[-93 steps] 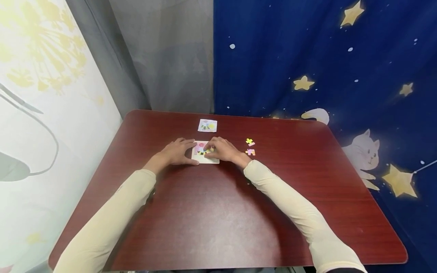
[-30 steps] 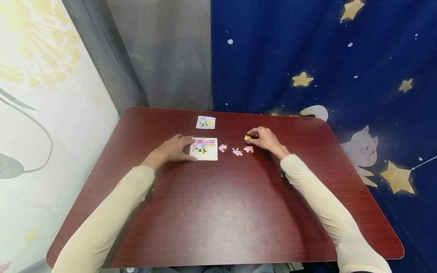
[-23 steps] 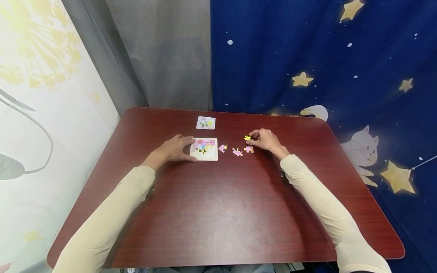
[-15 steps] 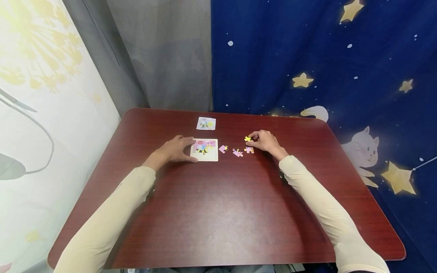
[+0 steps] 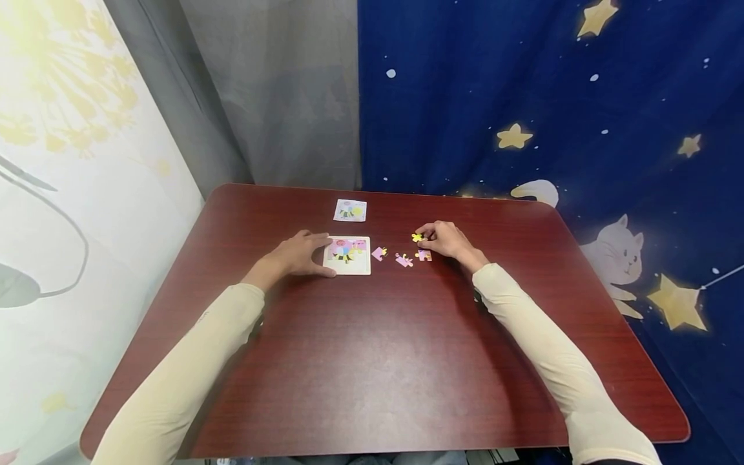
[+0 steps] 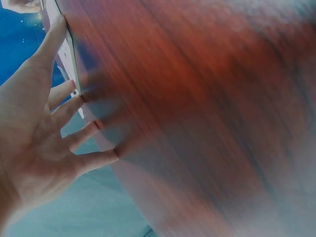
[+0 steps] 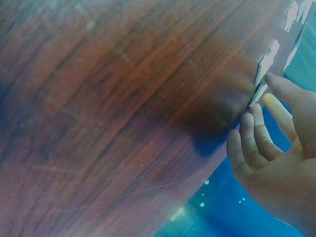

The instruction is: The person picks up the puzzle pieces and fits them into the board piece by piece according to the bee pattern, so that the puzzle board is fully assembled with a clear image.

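In the head view, my left hand (image 5: 296,254) rests at the left side of a cream puzzle board (image 5: 349,268), partly filled with a pink, yellow and black picture. Its fingers are straight and spread; thumb and forefinger touch the board's edge. The left wrist view shows these fingertips on the table. To the right, my right hand (image 5: 446,240) pinches a yellow puzzle piece (image 5: 416,237) between thumb and forefinger, low over the table. In the right wrist view that piece (image 7: 257,96) is seen edge-on. A pink puzzle piece (image 5: 424,256) lies just in front of this hand.
Between board and right hand lie two more pink puzzle pieces, one beside the board (image 5: 379,253) and the other (image 5: 403,260) farther right. A small picture card (image 5: 351,210) lies behind the board. Everything sits on a reddish-brown table (image 5: 372,374), with curtains behind.
From over the board, my right hand has moved right to the yellow piece, and lately shifts it slightly left. Two pink pieces now lie right of the board. My left hand stays beside the board.
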The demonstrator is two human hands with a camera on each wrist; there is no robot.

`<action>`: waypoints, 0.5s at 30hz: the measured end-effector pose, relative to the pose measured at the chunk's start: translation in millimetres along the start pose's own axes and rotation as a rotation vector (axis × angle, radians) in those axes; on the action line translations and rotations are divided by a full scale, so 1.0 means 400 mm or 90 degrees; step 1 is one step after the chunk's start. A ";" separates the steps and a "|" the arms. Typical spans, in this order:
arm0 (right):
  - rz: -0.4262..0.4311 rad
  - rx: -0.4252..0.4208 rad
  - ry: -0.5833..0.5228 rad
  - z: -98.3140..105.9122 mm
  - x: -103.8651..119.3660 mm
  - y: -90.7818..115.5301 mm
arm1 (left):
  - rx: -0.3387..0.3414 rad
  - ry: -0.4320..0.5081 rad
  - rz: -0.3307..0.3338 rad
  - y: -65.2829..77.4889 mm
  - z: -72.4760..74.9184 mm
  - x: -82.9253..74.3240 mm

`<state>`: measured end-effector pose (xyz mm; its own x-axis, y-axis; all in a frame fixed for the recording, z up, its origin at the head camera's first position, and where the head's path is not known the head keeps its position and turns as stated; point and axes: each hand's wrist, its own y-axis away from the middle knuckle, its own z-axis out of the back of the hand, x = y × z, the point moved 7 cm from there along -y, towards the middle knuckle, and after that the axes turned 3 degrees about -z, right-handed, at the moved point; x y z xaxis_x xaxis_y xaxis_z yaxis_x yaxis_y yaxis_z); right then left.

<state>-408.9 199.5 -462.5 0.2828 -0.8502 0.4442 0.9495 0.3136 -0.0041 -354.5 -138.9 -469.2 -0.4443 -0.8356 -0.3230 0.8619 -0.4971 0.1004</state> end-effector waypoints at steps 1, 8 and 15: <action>0.006 0.003 -0.003 -0.001 0.004 0.001 | 0.000 -0.001 0.001 0.000 0.000 0.001; 0.055 0.005 -0.015 -0.008 0.040 0.001 | 0.003 0.000 0.003 0.005 0.003 -0.002; 0.086 0.012 -0.013 -0.017 0.090 0.002 | 0.003 -0.001 -0.002 0.002 0.003 -0.003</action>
<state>-397.0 166.3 -452.5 0.4043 -0.7910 0.4593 0.9004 0.4323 -0.0481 -353.6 -138.4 -467.7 -0.4474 -0.8344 -0.3220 0.8591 -0.5010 0.1045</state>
